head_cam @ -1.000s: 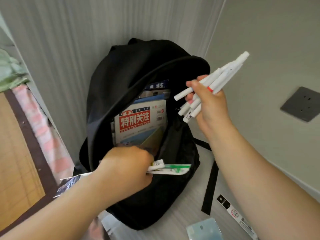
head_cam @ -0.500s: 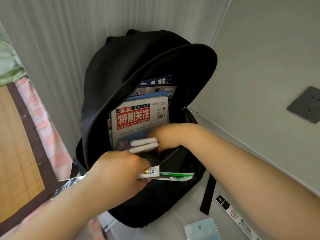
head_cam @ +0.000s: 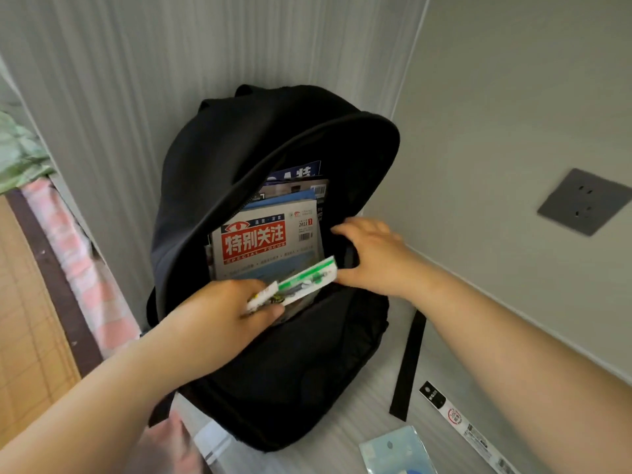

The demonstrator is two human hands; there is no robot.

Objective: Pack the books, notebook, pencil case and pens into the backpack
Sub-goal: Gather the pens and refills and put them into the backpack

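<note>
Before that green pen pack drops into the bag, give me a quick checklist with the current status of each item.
1. Backpack mouth open: ok, zipper is parted and the flap arches over.
2. Left hand grips the green pen pack: ok, pinched at its near end.
3. Right hand holds the opening's right edge: ok.
4. Pack aimed into the opening: ok, its far end lies over the gap in front of the red-titled magazine.
5. Free space below the pack: cannot tell, interior is dark.
6. Everything packed: not ok, a black-and-white pen pack lies on the desk.
</note>
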